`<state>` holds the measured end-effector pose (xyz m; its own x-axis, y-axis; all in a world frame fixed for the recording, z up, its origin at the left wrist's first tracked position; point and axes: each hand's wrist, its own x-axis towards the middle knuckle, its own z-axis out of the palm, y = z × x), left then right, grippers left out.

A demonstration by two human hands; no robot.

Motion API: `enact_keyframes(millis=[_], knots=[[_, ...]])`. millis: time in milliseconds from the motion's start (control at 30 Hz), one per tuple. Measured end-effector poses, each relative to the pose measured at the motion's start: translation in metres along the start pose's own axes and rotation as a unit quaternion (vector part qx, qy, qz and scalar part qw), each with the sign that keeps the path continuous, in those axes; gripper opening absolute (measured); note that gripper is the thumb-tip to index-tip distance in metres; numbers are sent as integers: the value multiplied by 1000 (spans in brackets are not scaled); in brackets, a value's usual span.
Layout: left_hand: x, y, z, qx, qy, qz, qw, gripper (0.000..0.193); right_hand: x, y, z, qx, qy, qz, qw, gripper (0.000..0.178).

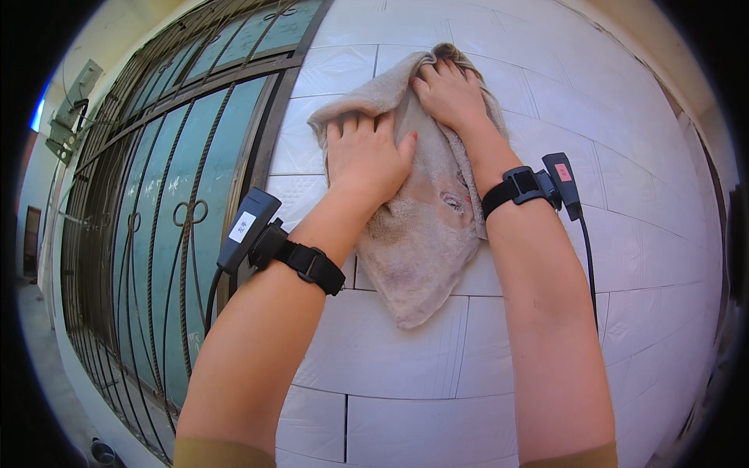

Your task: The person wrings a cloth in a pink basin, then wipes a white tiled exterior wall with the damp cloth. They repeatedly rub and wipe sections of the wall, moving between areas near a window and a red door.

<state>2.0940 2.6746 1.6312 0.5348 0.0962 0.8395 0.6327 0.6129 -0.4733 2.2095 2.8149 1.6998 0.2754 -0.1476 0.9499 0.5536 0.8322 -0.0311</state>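
Note:
A greyish-beige towel, worn and stained, hangs in folds against a white tiled wall. My left hand presses the towel's upper left part to the wall, its fingertips at a fold and its thumb held out to the side. Higher up and to the right, my right hand holds the bunched top edge, fingers bent over it. The lower end of the towel tapers to a loose point. A small dark-and-light patch shows on the towel below my right hand.
Left of the wall is a window with greenish panes behind dark twisted metal bars. Black straps carry small devices on my left wrist and right wrist, with cables running down. A metal bracket is at the far left.

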Motion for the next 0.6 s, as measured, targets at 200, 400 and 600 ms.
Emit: enact_keyframes(millis=[200, 400, 600], knots=[[-5, 6, -20, 77, 45, 45, 995, 65, 9, -17, -3, 139, 94, -120, 978, 42], [-28, 65, -4, 51, 4, 43, 998, 65, -19, 35, -13, 318, 85, -238, 914, 26], [-99, 89, -44, 15, -70, 42, 997, 62, -96, 1, -42, 484, -29, -225, 845, 25]])
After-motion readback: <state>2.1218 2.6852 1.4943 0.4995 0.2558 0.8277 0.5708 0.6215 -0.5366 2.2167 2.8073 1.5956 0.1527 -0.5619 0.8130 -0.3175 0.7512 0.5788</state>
